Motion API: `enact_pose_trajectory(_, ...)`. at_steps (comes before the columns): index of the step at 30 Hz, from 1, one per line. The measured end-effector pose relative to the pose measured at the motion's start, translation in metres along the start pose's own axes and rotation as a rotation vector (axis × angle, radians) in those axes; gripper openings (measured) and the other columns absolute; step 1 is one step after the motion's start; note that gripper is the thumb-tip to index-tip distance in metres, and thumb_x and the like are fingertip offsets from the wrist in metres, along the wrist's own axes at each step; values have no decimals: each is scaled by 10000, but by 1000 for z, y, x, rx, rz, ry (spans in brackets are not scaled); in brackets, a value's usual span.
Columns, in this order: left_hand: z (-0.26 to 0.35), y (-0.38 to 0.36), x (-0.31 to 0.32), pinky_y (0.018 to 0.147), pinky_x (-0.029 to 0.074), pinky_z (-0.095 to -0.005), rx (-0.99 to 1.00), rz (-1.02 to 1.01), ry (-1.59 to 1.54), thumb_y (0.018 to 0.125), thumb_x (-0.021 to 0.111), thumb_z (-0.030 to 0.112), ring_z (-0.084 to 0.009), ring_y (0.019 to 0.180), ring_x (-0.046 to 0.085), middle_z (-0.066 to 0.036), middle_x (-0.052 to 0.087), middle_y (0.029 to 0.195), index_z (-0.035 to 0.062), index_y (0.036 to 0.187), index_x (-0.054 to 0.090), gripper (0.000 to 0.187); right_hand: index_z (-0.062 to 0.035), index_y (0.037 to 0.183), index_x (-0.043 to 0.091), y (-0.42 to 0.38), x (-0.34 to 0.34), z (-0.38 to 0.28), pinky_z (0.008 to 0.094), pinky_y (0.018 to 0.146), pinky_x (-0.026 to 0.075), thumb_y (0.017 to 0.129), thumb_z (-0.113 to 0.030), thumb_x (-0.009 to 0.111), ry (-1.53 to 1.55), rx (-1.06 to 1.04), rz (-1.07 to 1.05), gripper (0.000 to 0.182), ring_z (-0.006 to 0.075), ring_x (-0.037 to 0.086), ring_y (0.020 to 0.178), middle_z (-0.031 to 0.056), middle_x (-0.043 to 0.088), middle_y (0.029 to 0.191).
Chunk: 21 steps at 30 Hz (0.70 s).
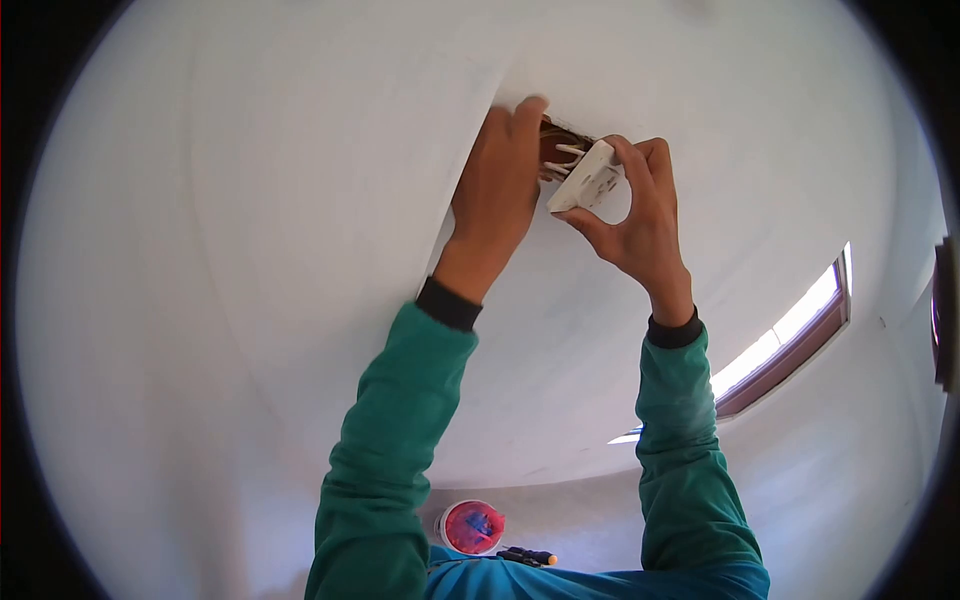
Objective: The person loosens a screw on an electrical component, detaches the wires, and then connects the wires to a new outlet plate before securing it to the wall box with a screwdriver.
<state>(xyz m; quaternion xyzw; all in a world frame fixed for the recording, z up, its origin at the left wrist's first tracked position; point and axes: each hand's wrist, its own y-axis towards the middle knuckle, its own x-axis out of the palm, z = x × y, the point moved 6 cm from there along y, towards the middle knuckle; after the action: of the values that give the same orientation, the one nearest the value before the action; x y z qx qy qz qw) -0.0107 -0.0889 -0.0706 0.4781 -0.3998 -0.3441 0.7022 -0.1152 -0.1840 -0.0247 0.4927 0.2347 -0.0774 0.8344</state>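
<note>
Right hand (648, 222) pinches a white faceplate (588, 182), marks unreadable; left hand (500, 180) beside the wall opening (556, 146), grip impossible to tell.

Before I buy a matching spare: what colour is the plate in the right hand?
The plate is white, seen in the head view.

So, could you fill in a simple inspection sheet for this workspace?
Surface: pale wall with an opening.
Main things: white plate, tilted beside the opening.
Clutter: bucket with red and blue contents; dark item with an orange tip.
Hands: right hand grips the plate; left hand is at the opening, its grip unclear.
Cables: pale wires at the opening, behind the plate.
Surroundings: bright window at the view's right.
</note>
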Motion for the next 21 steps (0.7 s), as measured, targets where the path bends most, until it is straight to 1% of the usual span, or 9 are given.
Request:
enact_pose_trajectory(3, 5, -33, -12, 588, 490, -385, -120, -44, -96, 787, 671, 51, -291, 670, 603, -92, 569, 823, 87, 1116, 569, 346, -41, 1161, 562, -3, -1, 9, 359, 710, 425, 579, -268, 895, 11, 24, -1, 708, 256, 462, 832, 89, 461, 913)
enact_pose_trajectory(5, 3, -49, -13, 609, 490, -395, -204, -164, -101, 787, 650, 3, -303, 683, 604, -109, 565, 823, 73, 1088, 594, 315, -45, 1159, 563, -2, 2, 6, 357, 713, 421, 577, -256, 895, -6, 17, -11, 703, 255, 461, 838, 89, 463, 911)
enact_pose_trajectory(8, 5, -52, -11, 617, 490, -406, -263, -180, -159, 789, 650, 11, -321, 699, 609, -124, 568, 832, 74, 1060, 619, 281, -60, 1164, 564, 1, 6, 5, 366, 714, 412, 577, -228, 891, -85, 40, -59, 693, 256, 466, 847, 90, 472, 902)
enact_pose_trajectory(9, 7, -48, -15, 594, 469, -373, -207, -126, -177, 804, 660, 39, -276, 637, 565, -95, 527, 779, 61, 1148, 581, 354, -71, 1168, 566, 1, 8, 5, 370, 720, 407, 576, -216, 889, -99, 42, -59, 690, 256, 468, 848, 88, 474, 902)
enact_pose_trajectory(10, 9, -47, -19, 594, 469, -373, -210, -121, -173, 804, 660, 39, -276, 637, 565, -95, 527, 779, 61, 1148, 581, 354, -81, 1172, 567, 2, 8, 5, 374, 726, 402, 576, -205, 887, -111, 44, -56, 688, 255, 469, 849, 86, 475, 902)
enact_pose_trajectory(12, 2, -48, -25, 577, 433, -328, -426, -153, -473, 818, 671, 63, -206, 598, 468, -57, 467, 748, 35, 1232, 517, 443, -85, 1177, 568, 4, 13, 2, 375, 733, 394, 575, -207, 887, -120, 29, -42, 692, 253, 469, 851, 83, 473, 908)
enact_pose_trajectory(16, 1, -52, -27, 579, 402, -297, -377, -196, -578, 853, 652, 63, -172, 604, 383, -34, 409, 733, 13, 1281, 464, 470, -93, 1213, 564, 10, 19, -6, 369, 748, 369, 573, -213, 886, -211, 31, -79, 726, 243, 466, 851, 74, 467, 924)
enact_pose_trajectory(19, -2, -55, -10, 615, 439, -312, -295, -115, -485, 879, 627, 63, -172, 617, 423, -41, 438, 733, 19, 1267, 479, 418, -97, 1245, 556, 9, 26, -2, 361, 746, 359, 577, -216, 882, -259, 55, -87, 754, 234, 463, 849, 68, 466, 923)
enact_pose_trajectory(21, -8, -55, -19, 667, 480, -340, -230, -13, -302, 896, 609, 69, -209, 664, 521, -78, 533, 782, 22, 1261, 482, 389, -101, 1252, 555, 9, 34, -9, 367, 764, 352, 586, -233, 877, -243, 44, -62, 751, 234, 459, 847, 67, 464, 922)
